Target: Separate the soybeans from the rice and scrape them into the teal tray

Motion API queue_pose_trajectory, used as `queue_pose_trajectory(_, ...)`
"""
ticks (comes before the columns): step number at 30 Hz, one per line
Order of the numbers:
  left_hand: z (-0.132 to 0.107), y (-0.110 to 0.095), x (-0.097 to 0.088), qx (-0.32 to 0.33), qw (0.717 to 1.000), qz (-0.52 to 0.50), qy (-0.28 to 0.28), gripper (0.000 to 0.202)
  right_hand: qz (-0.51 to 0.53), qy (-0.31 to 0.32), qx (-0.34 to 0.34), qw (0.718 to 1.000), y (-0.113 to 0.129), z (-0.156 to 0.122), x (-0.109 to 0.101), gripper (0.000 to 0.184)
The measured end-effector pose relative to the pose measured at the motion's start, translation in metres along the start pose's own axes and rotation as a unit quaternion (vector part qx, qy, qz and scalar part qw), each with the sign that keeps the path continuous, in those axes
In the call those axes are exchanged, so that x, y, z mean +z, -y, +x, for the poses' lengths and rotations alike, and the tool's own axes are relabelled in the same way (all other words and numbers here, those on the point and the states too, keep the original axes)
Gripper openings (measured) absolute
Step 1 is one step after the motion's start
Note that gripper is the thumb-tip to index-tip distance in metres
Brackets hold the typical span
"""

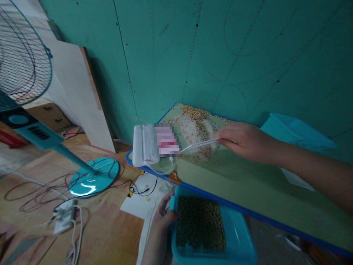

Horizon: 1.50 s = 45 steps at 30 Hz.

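Observation:
My right hand (237, 138) reaches over the narrow green table (256, 184) and pinches one end of a thin, pale bundle of strands (200, 144) that looks like a folded white cable. Its far end lies close to a phone (167, 140), whose screen is blurred, propped on a white stand (143, 145). Under the bundle spread white grains (190, 129) and tan beans (193, 111). Below the table's edge, my left hand (165, 217) grips the left rim of a blue plastic container (239, 235), which holds dark and tan beans (200, 224).
A green wall (176, 66) runs behind the table. At the right lies a blue bag (295, 130). A standing fan (93, 176), tangled wires (35, 195) and a power strip (66, 217) are at the left on the wooden floor (110, 228). Brown tape (175, 177) sticks to the table edge.

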State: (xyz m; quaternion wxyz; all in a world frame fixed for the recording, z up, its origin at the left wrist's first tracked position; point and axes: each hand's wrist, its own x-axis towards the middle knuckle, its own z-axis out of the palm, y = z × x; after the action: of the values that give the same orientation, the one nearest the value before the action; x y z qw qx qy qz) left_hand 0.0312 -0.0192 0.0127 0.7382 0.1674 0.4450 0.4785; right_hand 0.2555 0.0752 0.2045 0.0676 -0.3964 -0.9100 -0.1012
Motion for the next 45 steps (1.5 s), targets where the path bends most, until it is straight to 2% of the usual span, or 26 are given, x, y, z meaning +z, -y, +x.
queue_pose_trajectory(7, -0.002, -0.002, 0.001, -0.004, 1.0, -0.014, -0.015, 0.044, 0.024, -0.001, -0.003, 1.0, 0.0, -0.007, -0.001, 0.02)
queue_pose_trajectory(15, 0.003, -0.005, 0.0, 0.009, 0.998, 0.029, -0.054, 0.043, 0.038, -0.01, -0.012, 0.999, 0.007, -0.015, -0.001, 0.02)
queue_pose_trajectory(36, -0.009, -0.015, 0.017, -0.012, 0.999, 0.0, -0.045, 0.044, 0.053, 0.0, 0.0, 0.999, 0.016, -0.035, -0.006, 0.019)
queue_pose_trajectory(45, -0.004, -0.002, 0.008, -0.002, 1.0, 0.002, -0.029, 0.044, 0.049, -0.028, 0.007, 0.998, 0.027, -0.052, -0.006, 0.02)
